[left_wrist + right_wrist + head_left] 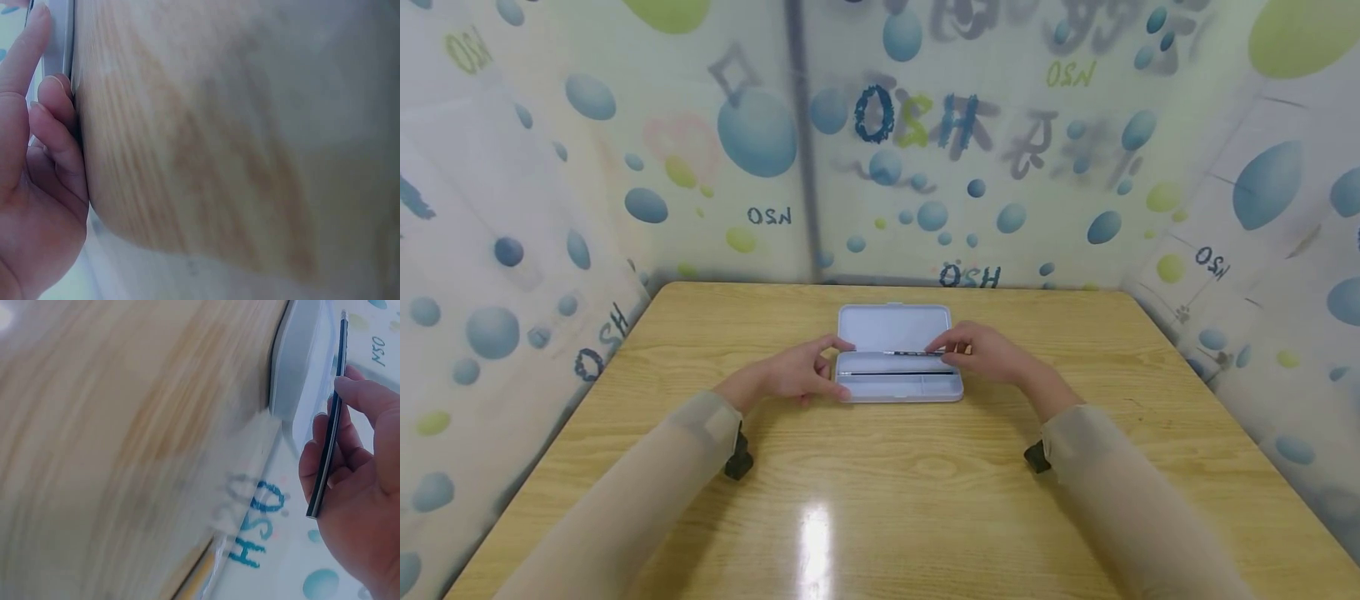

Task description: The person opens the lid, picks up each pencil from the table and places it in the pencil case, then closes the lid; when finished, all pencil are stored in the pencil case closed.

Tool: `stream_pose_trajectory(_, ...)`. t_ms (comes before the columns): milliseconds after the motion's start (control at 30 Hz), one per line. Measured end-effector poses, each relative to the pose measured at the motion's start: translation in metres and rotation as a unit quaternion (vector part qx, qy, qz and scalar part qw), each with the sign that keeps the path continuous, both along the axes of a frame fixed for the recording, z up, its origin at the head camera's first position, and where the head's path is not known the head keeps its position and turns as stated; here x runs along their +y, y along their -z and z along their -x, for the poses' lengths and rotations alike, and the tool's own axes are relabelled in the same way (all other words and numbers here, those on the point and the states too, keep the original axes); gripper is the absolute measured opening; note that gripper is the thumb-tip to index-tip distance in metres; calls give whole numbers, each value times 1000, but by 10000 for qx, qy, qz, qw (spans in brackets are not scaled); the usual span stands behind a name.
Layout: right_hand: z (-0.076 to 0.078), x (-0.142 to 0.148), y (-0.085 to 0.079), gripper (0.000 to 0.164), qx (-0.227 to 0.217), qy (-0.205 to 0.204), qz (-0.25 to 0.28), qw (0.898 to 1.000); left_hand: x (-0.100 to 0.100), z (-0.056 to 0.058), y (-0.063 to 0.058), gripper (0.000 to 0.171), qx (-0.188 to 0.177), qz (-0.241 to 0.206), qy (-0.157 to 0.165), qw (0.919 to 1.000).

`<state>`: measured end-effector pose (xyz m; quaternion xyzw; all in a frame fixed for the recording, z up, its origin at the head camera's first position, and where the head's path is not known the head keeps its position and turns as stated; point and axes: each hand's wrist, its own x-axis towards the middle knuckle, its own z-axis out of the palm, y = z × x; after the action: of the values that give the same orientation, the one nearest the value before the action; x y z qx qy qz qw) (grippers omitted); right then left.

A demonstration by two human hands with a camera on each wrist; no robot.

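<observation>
Long, pale beige sleeves (625, 492) with a small, angular black block (739, 461) at each cuff (709, 419)

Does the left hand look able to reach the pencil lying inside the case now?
Probably yes: the left hand touches the case, its lid is open, and nothing covers that pencil.

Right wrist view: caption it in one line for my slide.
The right hand holds a slim dark pencil near a pale pencil case resting on a wood-grain table.
</observation>
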<state>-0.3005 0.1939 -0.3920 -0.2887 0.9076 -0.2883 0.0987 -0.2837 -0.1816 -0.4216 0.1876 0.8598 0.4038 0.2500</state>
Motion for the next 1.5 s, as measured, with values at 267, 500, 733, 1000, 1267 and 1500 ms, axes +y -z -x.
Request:
stream_pose_trajectory(267, 2, -28, 5, 25, -23, -234, -136, 9996, 1, 1, 0, 89, 9, 19, 14, 10000)
stream_pose_trajectory(500, 5, -48, 10, 24, -3, -453, -267, 9986, 0, 1, 0, 90, -35, 104, -36, 9999)
stream_pose_trajectory(733, 10, -58, 12, 25, -5, -520, -433, 9977, 1, 1, 0, 89, -84, 114, -45, 9999)
stream_pose_trajectory(1000, 9, -66, 9, 26, -118, -495, -504, 9974, 1, 3, 2, 86, -87, 71, -31, 9999)
stream_pose_trajectory(1267, 8, -66, 10, 24, -77, -468, -495, 9976, 1, 3, 3, 86, -84, 64, -29, 9999)
stream_pose_trajectory(1500, 5, -55, 8, 25, -153, -308, -350, 9988, 1, 2, 3, 87, -88, 57, -29, 9999)
